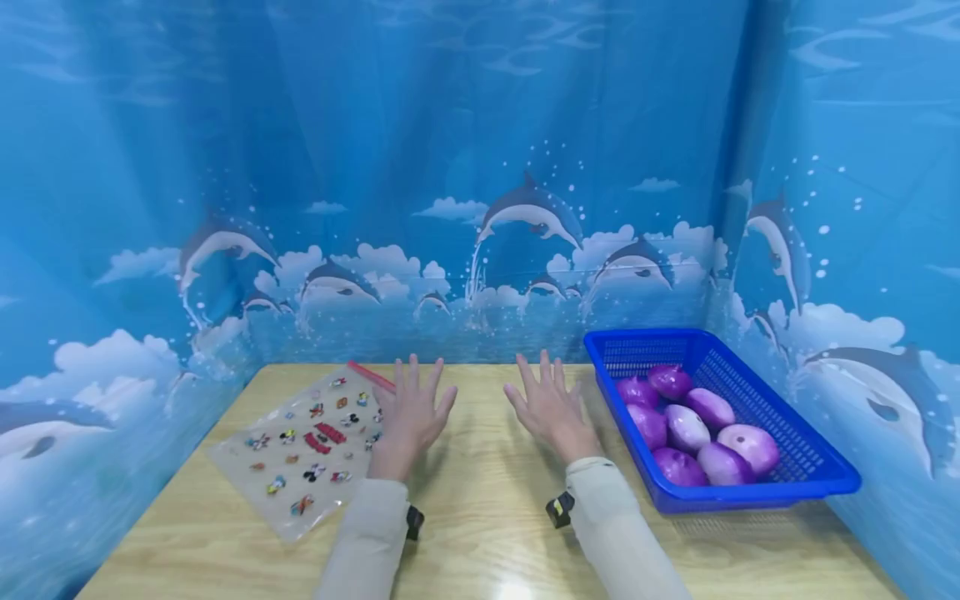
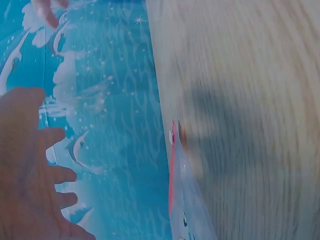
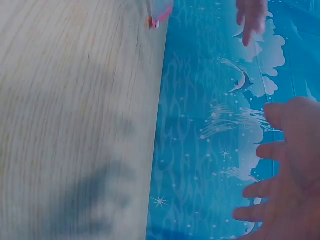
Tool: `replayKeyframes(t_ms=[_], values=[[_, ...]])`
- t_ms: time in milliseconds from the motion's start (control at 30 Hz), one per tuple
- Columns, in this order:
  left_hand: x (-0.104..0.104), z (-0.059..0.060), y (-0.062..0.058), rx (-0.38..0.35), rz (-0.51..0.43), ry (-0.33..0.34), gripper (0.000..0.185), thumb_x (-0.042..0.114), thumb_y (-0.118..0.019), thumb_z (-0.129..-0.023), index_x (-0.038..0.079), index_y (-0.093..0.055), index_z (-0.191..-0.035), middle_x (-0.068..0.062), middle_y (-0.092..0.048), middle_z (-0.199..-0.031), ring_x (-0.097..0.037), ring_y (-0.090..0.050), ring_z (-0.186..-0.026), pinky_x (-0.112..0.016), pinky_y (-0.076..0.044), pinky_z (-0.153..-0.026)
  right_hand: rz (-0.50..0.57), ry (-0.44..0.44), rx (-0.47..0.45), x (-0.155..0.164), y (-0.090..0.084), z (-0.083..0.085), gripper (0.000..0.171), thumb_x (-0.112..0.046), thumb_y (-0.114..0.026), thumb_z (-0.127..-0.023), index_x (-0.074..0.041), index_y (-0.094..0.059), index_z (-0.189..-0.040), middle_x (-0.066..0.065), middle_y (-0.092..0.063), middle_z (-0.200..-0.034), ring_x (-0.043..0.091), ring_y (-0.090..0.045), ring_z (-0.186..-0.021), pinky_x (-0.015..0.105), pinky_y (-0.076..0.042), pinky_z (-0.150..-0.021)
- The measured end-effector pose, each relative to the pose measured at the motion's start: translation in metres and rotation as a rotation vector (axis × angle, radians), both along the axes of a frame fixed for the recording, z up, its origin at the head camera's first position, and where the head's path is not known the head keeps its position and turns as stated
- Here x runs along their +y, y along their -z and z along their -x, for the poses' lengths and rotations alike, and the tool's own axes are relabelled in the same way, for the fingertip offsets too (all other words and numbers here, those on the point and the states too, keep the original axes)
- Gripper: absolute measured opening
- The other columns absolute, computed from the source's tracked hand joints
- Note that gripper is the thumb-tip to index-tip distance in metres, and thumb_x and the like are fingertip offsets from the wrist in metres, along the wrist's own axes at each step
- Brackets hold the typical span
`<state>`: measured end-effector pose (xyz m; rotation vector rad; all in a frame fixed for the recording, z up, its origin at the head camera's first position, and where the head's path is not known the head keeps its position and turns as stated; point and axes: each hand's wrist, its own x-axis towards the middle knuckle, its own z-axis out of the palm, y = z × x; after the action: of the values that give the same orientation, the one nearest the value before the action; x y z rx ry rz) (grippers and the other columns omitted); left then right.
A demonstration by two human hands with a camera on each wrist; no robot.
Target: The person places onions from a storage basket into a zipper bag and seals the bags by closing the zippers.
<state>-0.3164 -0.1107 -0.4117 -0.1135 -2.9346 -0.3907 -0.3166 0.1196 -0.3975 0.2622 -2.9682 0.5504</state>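
- Left hand [image 1: 408,414]: centre of the head view, raised just above the wooden table [image 1: 480,517], fingers straight and spread, holding nothing. Its little-finger side hovers at the right edge of the zip bag; I cannot tell whether they touch.
- Right hand [image 1: 550,407]: just right of centre, likewise flat and splayed, released, with nothing in it. It sits near the left wall of the blue basket but apart from it.
- Zip bag [image 1: 307,454]: lower left of the head view, lying flat on the table. Clear plastic printed with small cartoon figures, with a red seal strip [image 1: 370,377] along its far edge (the left wrist view shows that strip end-on at lower centre). Judged light, limp and slick; probably best pinched at the stiffer seal strip or a corner, since the film should buckle if pushed.
- Blue basket [image 1: 817,479]: right of the head view, against the right-hand curtain. A rigid mesh tray.
- Purple-and-white round pieces [image 1: 686,427]: about seven, heaped in the basket and touching one another. Glossy, so likely smooth and slippery; a whole-hand cupping grip would suit them.
- Dolphin-print blue curtain [image 1: 525,217]: encloses the table on three sides.
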Motion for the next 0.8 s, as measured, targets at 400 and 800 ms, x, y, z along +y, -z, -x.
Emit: replayKeyframes(t_ms=[400,800], values=[[-0.037,0.029,-0.004,-0.08,-0.149,-0.004,0.054,0.019,-0.053,-0.103,0.011,-0.043,-0.156,-0.03,-0.036,-0.16,-0.054,-0.036,-0.145,-0.073,-0.043,-0.111,0.115,-0.022,0.03,0.007,0.002,0.003,0.056,-0.037,-0.052,-0.106,-0.013,-0.043,-0.156,0.02,-0.049,-0.156,0.046,-0.05,-0.139,0.066,-0.045,-0.113],[-0.049,0.048,0.027,-0.204,-0.04,-0.019,0.042,0.001,-0.066,-0.092,0.007,-0.064,-0.134,-0.031,-0.046,-0.146,-0.058,-0.035,-0.141,-0.087,-0.03,-0.107,0.11,-0.019,0.03,0.011,0.005,0.004,0.054,-0.035,-0.054,-0.105,-0.014,-0.046,-0.154,0.019,-0.052,-0.154,0.044,-0.054,-0.136,0.069,-0.047,-0.109]])
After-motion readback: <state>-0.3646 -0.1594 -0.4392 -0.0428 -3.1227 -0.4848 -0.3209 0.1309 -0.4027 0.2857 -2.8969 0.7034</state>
